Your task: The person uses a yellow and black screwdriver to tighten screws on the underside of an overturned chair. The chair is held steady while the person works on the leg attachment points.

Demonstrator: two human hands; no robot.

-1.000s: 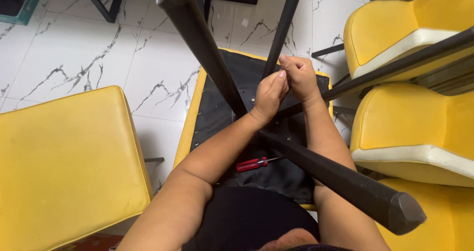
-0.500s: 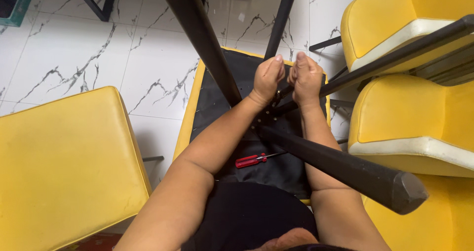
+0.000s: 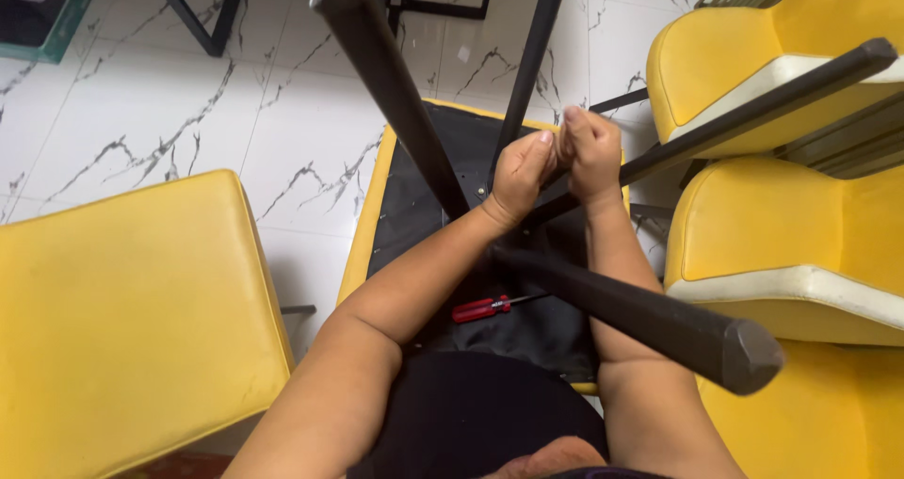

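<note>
The left hand (image 3: pixel 520 176) and right hand (image 3: pixel 593 154) are meeting, fingers curled together, where the 4 black legs (image 3: pixel 395 93) are joining on the upturned chair (image 3: pixel 414 206) (whether anything small is pinched there, I cannot tell). A red screwdriver (image 3: pixel 482 308) is lying untouched on the chair's black underside, near the left forearm.

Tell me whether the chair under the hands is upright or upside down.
Upside down: the chair shows its black underside, its dark legs point up toward the camera, and both hands meet between them.
</note>
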